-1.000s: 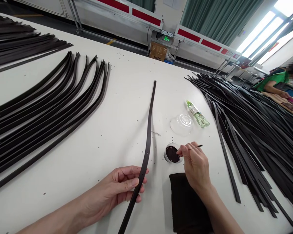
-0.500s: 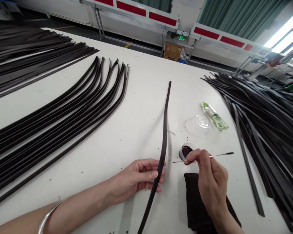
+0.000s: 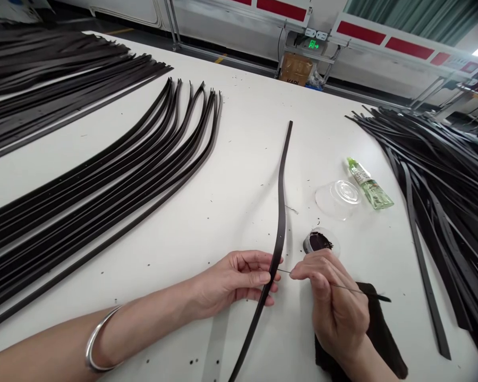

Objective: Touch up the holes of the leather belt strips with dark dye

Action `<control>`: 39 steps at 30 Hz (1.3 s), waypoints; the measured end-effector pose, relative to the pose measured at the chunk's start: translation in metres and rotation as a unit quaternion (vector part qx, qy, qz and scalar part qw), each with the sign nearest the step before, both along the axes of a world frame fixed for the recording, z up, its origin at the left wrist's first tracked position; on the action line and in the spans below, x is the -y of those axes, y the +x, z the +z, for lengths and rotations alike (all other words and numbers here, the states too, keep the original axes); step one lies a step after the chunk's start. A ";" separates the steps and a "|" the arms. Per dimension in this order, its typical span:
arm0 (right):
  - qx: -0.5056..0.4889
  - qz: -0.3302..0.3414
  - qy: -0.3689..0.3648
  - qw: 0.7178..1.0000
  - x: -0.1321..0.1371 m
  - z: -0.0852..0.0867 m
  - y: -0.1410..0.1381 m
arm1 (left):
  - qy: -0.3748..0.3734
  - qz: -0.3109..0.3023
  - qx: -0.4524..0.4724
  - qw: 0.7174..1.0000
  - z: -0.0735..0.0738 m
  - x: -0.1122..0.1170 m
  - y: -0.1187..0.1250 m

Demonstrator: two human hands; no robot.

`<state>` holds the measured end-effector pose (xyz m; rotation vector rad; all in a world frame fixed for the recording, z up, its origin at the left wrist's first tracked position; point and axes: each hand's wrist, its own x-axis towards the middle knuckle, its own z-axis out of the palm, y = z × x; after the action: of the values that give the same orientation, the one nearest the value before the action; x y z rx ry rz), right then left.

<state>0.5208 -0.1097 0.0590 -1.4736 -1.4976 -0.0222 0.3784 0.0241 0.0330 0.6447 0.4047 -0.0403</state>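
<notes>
My left hand (image 3: 247, 278) pinches a long black strap (image 3: 281, 212) between thumb and fingers, its far end rising away over the white table. In my right hand (image 3: 334, 302) is a thin metal rod (image 3: 344, 288) with a dark, flattened end pointing right. The rod's fine tip reaches the right edge of the strap, close to my left fingers; whether it enters the strap I cannot tell. Just beyond my right hand stands a small clear cup (image 3: 319, 241) with dark contents. A folded black cloth (image 3: 382, 334) lies under my right wrist.
Black straps lie in a curved row (image 3: 143, 164) on the left, with a heap (image 3: 63, 69) behind. Another heap of straps (image 3: 450, 175) covers the right side. A clear lid (image 3: 338, 199) and a green tube (image 3: 369, 183) sit beyond the cup. Small dark bits dot the white table (image 3: 175, 313).
My right hand has come lower and turned, bringing the rod's fine tip left to the strap's edge. My left hand keeps its pinch on the strap. The whole view has shifted slightly.
</notes>
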 end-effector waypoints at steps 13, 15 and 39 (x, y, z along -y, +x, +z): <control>0.003 0.018 0.012 1.000 -0.001 -0.003 -0.001 | 0.011 -0.014 0.019 1.000 -0.002 -0.001 0.000; 0.007 0.020 0.014 1.000 -0.002 -0.003 -0.001 | 0.014 -0.015 0.020 1.000 -0.001 -0.001 0.000; 0.053 0.012 0.008 0.998 -0.001 -0.004 -0.004 | 0.029 -0.016 0.025 0.999 -0.003 0.001 0.001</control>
<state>0.5168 -0.1088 0.0551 -1.4616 -1.5958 -0.0995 0.3790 0.0230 0.0304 0.7071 0.3486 -0.0430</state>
